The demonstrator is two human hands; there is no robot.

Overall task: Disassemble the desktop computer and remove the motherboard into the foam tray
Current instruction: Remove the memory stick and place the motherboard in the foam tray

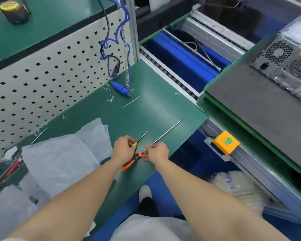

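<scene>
The grey desktop computer point(288, 61) lies on a dark pad point(254, 108) at the far right, its rear fans facing me. On the green bench mat point(146, 108) my left hand point(122, 149) grips a short screwdriver with a yellow collar point(140, 139). My right hand point(157, 152) pinches the long steel shaft of an orange-and-black screwdriver point(131, 161) just above its handle; the shaft point(169, 132) points up and to the right. The two hands are close together near the mat's front edge. No foam tray can be picked out.
White plastic bags point(59, 157) cover the mat to the left. A blue tool on a coiled cable point(122, 90) lies at the back by the pegboard point(42, 84). An orange button box point(226, 141) sits on the conveyor rail. Another red-handled tool point(9, 171) lies far left.
</scene>
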